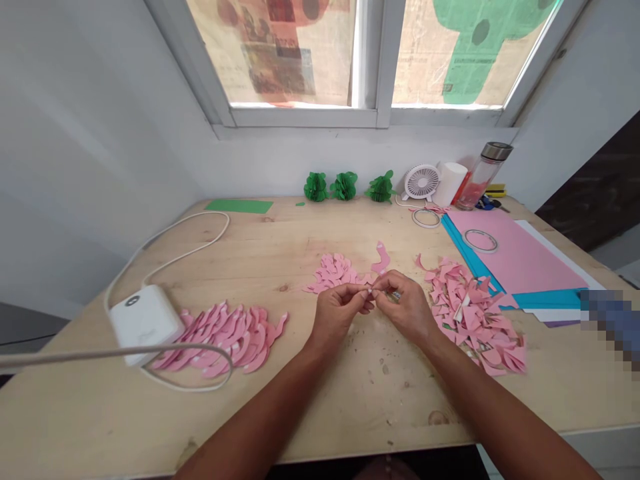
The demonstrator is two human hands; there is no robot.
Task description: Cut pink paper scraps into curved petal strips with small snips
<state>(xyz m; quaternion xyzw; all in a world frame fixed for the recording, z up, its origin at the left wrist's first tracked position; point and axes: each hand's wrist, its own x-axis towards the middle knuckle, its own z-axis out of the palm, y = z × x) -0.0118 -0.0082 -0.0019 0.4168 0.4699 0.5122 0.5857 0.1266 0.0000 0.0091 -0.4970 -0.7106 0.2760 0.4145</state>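
Over the middle of the table, my left hand (343, 305) and my right hand (403, 305) meet with their fingertips pinched together. A tiny whitish bit shows between the fingertips, too small to name. Just beyond my right hand lies a curved pink paper cutout (381, 259) with small white patches. Behind my left hand is a pile of small pink paper cutouts (335, 270). Farther left, larger curved pink cutouts (240, 337) with white patches are heaped together. Pink paper scraps (475, 317) cover the area right of my right hand.
A white power bank (147, 325) with a looping cable sits at left. Green paper figures (344, 187), a small fan (423, 182) and a glass bottle (483, 177) stand along the wall. Pink sheets (525, 260) carry a tape roll (481, 241) at right.
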